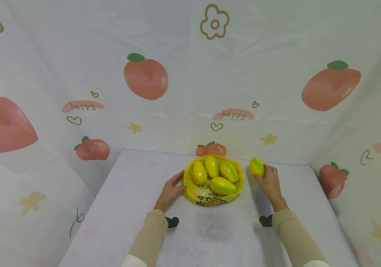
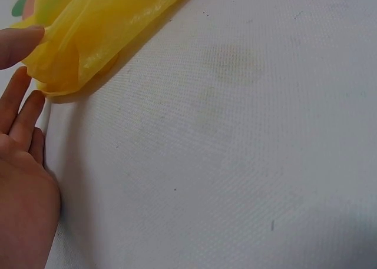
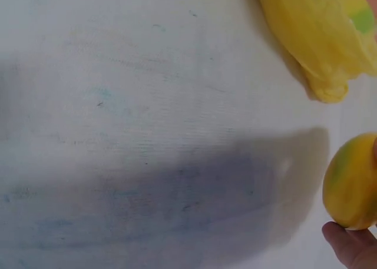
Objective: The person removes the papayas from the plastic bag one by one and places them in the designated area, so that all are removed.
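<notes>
Mango pinched in my right hand | yellow bag left of it, touched by my unclenched left hand | likely bagging; next needs leftward carry

Gloss Meets Matt

The mangoes look smooth and glossy, catching small highlights. The yellow bag is thin, crinkled plastic with a soft sheen. The tabletop is matt and finely textured; the backdrop resembles creased, matt cloth. The sleeves are matt fabric.
</notes>
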A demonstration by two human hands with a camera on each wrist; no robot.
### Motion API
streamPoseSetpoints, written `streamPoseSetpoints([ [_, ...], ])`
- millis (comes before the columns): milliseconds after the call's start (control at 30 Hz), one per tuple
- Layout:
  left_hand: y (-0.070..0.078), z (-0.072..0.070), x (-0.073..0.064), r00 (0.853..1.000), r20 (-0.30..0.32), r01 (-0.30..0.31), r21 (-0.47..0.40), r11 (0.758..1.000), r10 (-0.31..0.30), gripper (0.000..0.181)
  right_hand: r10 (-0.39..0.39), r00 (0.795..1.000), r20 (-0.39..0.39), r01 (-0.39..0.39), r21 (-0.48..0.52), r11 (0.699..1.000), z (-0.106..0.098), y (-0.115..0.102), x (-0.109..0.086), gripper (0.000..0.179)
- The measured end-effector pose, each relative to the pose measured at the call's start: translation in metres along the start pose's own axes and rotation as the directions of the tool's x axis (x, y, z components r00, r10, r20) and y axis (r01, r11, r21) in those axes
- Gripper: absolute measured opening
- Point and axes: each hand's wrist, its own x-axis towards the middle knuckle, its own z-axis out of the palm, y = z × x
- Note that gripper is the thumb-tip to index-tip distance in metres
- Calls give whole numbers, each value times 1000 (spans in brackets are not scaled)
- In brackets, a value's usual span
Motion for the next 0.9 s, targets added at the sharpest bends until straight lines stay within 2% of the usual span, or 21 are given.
streamPoseSetpoints([
  [433,3,0,-5,1000,4,1,-40,999,-1,63,73,995,66,-70,-35,997,7,13,0,67],
  [767,2,0,-6,1000,4,-23,-65,998,23,63,94,993,76,-91,-39,995,8,17,-2,70],
  [900,3,0,-6,1000,0,-16,-59,998,16,63,86,992,91,-83,-35,996,7,18,-1,73],
])
